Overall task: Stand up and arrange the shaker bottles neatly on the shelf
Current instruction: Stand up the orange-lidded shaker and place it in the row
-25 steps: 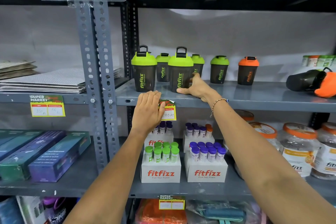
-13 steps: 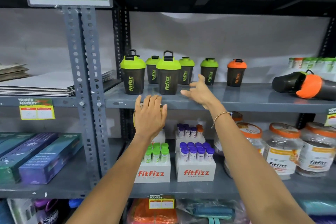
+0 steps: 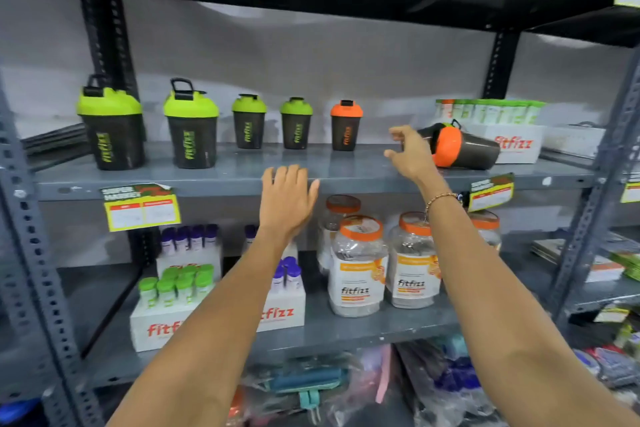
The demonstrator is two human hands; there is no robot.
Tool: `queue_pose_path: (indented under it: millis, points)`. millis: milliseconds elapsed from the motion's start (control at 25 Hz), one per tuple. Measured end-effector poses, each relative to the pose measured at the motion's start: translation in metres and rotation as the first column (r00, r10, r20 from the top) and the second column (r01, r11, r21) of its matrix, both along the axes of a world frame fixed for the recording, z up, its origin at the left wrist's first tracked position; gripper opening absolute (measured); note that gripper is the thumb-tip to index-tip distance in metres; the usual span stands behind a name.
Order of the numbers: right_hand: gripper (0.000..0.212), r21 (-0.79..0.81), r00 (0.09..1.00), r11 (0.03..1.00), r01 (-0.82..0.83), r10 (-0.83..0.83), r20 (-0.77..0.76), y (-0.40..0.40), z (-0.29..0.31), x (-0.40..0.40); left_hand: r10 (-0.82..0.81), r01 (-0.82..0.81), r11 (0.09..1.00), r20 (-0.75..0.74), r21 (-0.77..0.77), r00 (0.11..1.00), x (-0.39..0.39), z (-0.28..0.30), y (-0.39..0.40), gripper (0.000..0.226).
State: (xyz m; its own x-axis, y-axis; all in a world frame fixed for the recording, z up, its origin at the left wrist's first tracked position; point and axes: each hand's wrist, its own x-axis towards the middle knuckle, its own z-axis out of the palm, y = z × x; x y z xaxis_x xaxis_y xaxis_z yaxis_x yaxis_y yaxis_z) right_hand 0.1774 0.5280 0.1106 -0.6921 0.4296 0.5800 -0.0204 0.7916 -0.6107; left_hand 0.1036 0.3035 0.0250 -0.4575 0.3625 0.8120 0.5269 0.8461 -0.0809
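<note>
On the grey middle shelf [image 3: 346,177] stand two large green-lidded shaker bottles [image 3: 112,128] [image 3: 191,128], two small green-lidded ones [image 3: 249,123] [image 3: 296,125] and a small orange-lidded one [image 3: 345,126], all upright. A large orange-lidded shaker [image 3: 462,147] lies on its side at the right. My right hand [image 3: 410,152] hovers open just left of that fallen shaker, fingers curled, not touching it. My left hand [image 3: 287,199] is open, fingers spread, in front of the shelf's front edge.
A white fitfizz box with green-capped tubes [image 3: 502,128] sits behind the fallen shaker. The shelf below holds orange-lidded fitfizz jars [image 3: 358,267] and boxes of small tubes [image 3: 173,291]. Yellow price tags [image 3: 140,206] hang from the shelf edge. Grey uprights [image 3: 31,253] frame the bay.
The view has swung right. My right hand left the green shakers and travelled right toward the fallen orange-lidded shaker. My left hand stayed low by the shelf edge.
</note>
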Motion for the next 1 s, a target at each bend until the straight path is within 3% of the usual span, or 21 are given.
queue_pose_path:
  millis: [120,280,440,600,680,840,1000]
  points:
    - [0.063,0.165,0.976,0.962,0.217,-0.218,-0.014,0.062,0.009,0.023,0.09,-0.09,0.995,-0.019,0.032,0.996,0.001,-0.005,0.017,0.036]
    - [0.096,0.29,0.906,0.928,0.236,-0.318,0.281,0.115,0.016,0.042,0.133,-0.131,0.989,-0.019,0.067,0.991,0.0,-0.008,0.02,0.04]
    - [0.094,0.271,0.871,0.94,0.206,-0.303,0.387,0.143,0.021,0.044,0.133,-0.131,0.986,-0.015,0.103,0.991,0.006,-0.007,0.026,0.043]
    - [0.1,0.392,0.854,0.883,0.26,-0.4,0.334,0.146,0.019,0.033,0.137,-0.135,0.986,-0.018,0.094,0.99,0.008,-0.006,0.024,0.044]
    - [0.092,0.469,0.827,0.847,0.248,-0.437,0.353,0.147,0.025,0.036,0.133,-0.129,0.986,-0.035,0.103,0.99,0.007,-0.007,0.026,0.045]
    - [0.084,0.435,0.922,0.882,0.184,-0.308,0.235,0.121,0.024,0.043,0.121,-0.116,0.982,-0.026,0.146,0.992,0.005,-0.006,0.027,0.046]
    - [0.086,0.279,0.992,0.96,0.029,-0.063,0.111,0.059,0.019,0.027,0.101,-0.096,0.987,-0.032,0.132,0.994,0.003,-0.008,0.024,0.044]
